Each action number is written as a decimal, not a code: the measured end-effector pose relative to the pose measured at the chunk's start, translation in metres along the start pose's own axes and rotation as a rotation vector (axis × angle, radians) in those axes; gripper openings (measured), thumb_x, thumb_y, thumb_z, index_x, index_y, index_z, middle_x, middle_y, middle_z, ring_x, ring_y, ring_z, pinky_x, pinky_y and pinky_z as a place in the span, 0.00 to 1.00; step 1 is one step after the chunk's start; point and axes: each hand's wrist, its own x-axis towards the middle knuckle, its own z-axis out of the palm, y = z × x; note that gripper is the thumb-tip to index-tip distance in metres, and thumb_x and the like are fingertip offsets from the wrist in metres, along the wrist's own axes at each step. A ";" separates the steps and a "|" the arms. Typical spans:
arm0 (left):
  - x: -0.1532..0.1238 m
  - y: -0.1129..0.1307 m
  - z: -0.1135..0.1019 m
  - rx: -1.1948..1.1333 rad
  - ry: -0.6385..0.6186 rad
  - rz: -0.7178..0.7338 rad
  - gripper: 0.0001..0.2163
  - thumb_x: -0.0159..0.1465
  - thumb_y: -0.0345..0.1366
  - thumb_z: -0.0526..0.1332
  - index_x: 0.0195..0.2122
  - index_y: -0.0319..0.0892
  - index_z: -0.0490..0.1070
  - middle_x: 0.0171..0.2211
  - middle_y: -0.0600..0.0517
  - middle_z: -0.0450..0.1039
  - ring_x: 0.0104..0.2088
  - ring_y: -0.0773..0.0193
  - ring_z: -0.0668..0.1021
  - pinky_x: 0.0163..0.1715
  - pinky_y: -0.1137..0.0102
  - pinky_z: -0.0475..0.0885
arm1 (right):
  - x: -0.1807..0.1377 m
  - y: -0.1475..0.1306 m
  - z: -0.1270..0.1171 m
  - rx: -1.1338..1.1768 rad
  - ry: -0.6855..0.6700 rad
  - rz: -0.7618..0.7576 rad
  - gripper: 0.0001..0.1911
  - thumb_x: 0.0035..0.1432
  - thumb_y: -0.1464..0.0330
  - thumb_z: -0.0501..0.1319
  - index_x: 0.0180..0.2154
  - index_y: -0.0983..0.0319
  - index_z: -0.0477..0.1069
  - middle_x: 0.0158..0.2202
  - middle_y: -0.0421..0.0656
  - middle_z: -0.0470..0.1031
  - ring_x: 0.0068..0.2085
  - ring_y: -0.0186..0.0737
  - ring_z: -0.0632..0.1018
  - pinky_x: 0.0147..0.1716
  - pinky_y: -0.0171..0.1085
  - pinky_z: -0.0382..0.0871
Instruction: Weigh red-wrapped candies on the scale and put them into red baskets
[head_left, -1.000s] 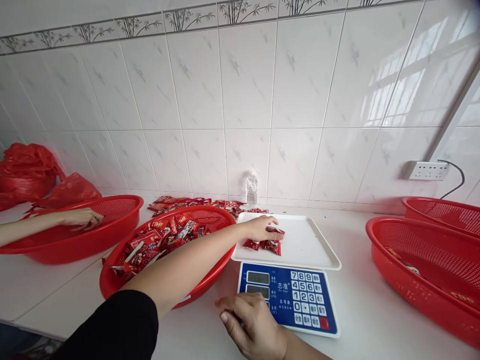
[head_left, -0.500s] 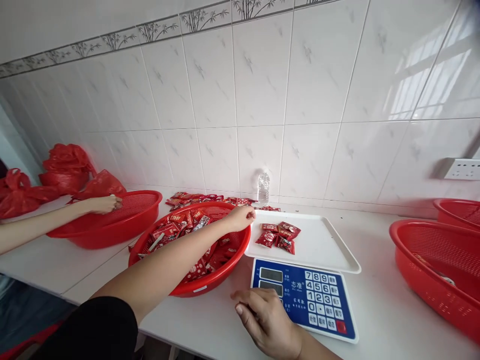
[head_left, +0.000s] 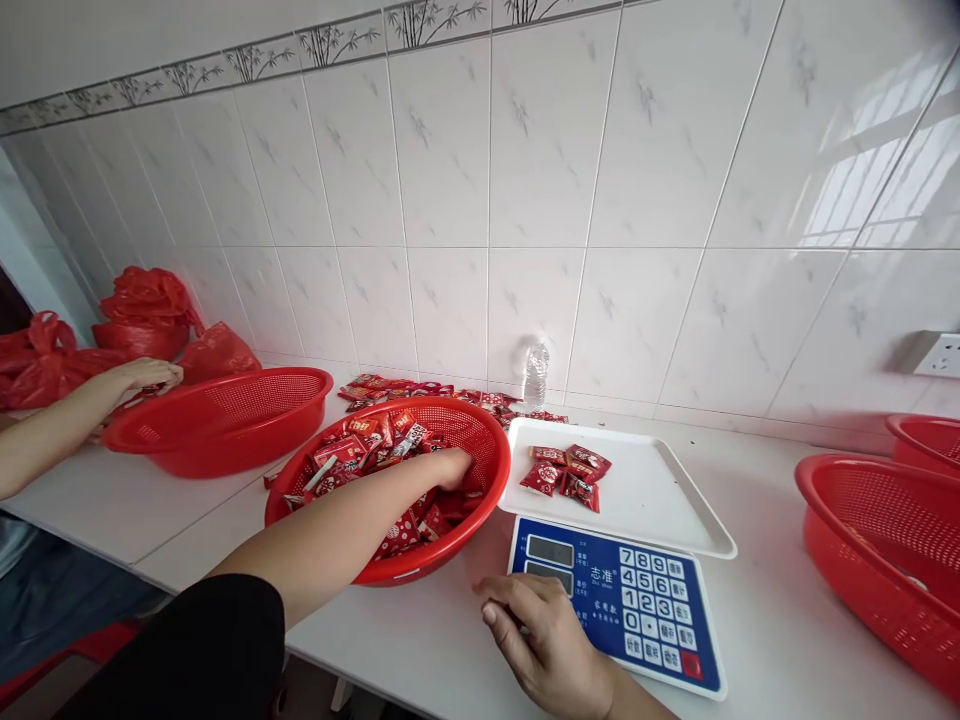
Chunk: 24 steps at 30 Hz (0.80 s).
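reaching into the red basket (head_left: 390,575) of wrapped sweets (head_left: 360,450), the left hand (head_left: 454,467) digs among them, its fingers buried so i cannot tell their state. the right hand (head_left: 551,650) rests at the scale (head_left: 630,610), fingers curled loosely together on nothing. a small pile of sweets (head_left: 568,473) lies on the white tray (head_left: 652,490); most sit unweighed, so the work looks barely begun. a co-worker's hand (head_left: 142,375) works at another basket (head_left: 217,420) on the bench (head_left: 750,640).

Water bottle (head_left: 535,374) against tiled wall (head_left: 480,200); red bags (head_left: 142,315) far left.
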 end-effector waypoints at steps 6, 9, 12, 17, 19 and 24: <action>-0.010 0.012 -0.038 -0.047 0.196 -0.002 0.07 0.51 0.28 0.58 0.32 0.42 0.69 0.33 0.48 0.75 0.32 0.58 0.76 0.30 0.70 0.67 | 0.002 0.001 0.001 0.143 0.080 0.073 0.10 0.65 0.67 0.52 0.43 0.59 0.69 0.29 0.41 0.74 0.30 0.33 0.75 0.31 0.31 0.68; -0.027 0.034 -0.065 -0.243 0.335 0.128 0.10 0.55 0.29 0.54 0.39 0.43 0.67 0.38 0.50 0.74 0.35 0.61 0.76 0.33 0.71 0.69 | 0.004 0.002 0.003 0.370 0.214 0.190 0.14 0.65 0.63 0.52 0.51 0.59 0.66 0.32 0.41 0.73 0.28 0.32 0.73 0.28 0.31 0.70; -0.058 0.070 -0.075 -0.507 0.249 0.398 0.10 0.54 0.29 0.54 0.38 0.42 0.66 0.35 0.53 0.74 0.36 0.62 0.76 0.36 0.72 0.70 | 0.009 0.004 0.000 0.685 0.374 0.338 0.28 0.63 0.58 0.54 0.62 0.54 0.50 0.45 0.46 0.69 0.28 0.31 0.73 0.23 0.32 0.71; -0.112 0.121 -0.043 -0.400 0.044 0.567 0.10 0.58 0.28 0.54 0.39 0.47 0.67 0.32 0.55 0.73 0.26 0.67 0.74 0.28 0.72 0.68 | 0.016 0.009 -0.008 0.943 0.469 0.422 0.35 0.60 0.52 0.55 0.63 0.50 0.42 0.54 0.49 0.63 0.30 0.33 0.75 0.22 0.34 0.72; -0.122 0.129 -0.030 -0.379 0.021 0.622 0.13 0.58 0.26 0.54 0.41 0.48 0.67 0.35 0.54 0.72 0.29 0.66 0.75 0.30 0.71 0.70 | 0.017 0.010 -0.008 0.978 0.468 0.442 0.31 0.61 0.52 0.54 0.61 0.53 0.49 0.46 0.46 0.68 0.25 0.31 0.73 0.21 0.34 0.70; -0.108 0.124 -0.035 -0.489 0.058 0.612 0.18 0.57 0.30 0.59 0.49 0.49 0.63 0.46 0.50 0.68 0.42 0.61 0.76 0.42 0.66 0.72 | 0.023 0.011 -0.011 1.049 0.639 0.513 0.23 0.61 0.53 0.56 0.53 0.56 0.56 0.27 0.36 0.66 0.22 0.30 0.67 0.18 0.29 0.63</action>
